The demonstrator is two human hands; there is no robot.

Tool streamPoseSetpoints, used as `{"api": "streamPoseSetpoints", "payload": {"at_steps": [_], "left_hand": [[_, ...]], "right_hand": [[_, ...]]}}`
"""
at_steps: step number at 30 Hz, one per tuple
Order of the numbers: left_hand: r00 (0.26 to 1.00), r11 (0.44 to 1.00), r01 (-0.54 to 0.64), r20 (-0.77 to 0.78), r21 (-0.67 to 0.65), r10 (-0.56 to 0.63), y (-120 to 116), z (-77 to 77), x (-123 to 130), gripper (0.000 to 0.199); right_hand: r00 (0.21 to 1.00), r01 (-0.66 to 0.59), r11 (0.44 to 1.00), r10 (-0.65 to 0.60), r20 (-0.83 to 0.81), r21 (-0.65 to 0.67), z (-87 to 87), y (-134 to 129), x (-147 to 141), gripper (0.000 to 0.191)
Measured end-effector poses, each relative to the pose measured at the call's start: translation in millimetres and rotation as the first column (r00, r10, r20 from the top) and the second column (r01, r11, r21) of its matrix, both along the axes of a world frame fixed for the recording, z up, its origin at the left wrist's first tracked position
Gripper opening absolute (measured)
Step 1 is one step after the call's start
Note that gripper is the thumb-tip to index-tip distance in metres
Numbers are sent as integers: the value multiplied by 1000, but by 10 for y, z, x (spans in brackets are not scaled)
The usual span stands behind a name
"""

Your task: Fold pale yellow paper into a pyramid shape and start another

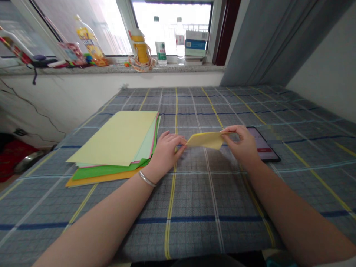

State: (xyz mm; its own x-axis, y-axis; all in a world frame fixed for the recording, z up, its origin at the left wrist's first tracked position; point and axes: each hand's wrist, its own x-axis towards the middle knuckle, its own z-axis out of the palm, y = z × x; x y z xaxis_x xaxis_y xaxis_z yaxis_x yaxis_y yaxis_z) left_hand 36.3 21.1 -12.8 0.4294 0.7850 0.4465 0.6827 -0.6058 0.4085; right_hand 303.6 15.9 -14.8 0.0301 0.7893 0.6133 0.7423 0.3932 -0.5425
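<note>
A piece of folded yellow paper (207, 140) is held up a little above the checked cloth, stretched between both hands. My left hand (169, 148), with a silver bangle at the wrist, pinches its left end between thumb and fingers. At the other end, my right hand (241, 144) grips the paper's right corner between thumb and forefinger. Left of my left hand lies a stack of coloured paper (116, 137), pale yellow on top with pale green, pink, green and orange sheets below. A phone (264, 146) with its screen lit rests just beyond my right hand, partly hidden by it.
A grey plaid cloth (191, 200) covers the surface. On the windowsill (111, 70) stand a yellow-labelled bottle (90, 40), a yellow drinking cup (141, 48), a white-green tube (160, 53), clear bottles and stacked boxes (195, 46). A grey curtain (258, 40) hangs at the right.
</note>
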Motion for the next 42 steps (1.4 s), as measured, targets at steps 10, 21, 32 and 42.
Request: {"api": "streamPoseSetpoints", "payload": {"at_steps": [10, 21, 32, 42], "left_hand": [[909, 987, 160, -389, -10, -151, 10, -20, -31, 13], [956, 968, 149, -221, -203, -193, 83, -93, -86, 25], [982, 978, -50, -189, -203, 11, 96, -129, 12, 15], [980, 904, -196, -38, -380, 196, 118, -78, 8, 23]], "right_hand": [[916, -199, 971, 232, 329, -131, -98, 124, 113, 17], [882, -154, 928, 284, 376, -338, -204, 67, 131, 65], [952, 37, 978, 28, 304, -206, -158, -42, 58, 65], [817, -142, 975, 212, 537, -170, -10, -80, -37, 26]]}}
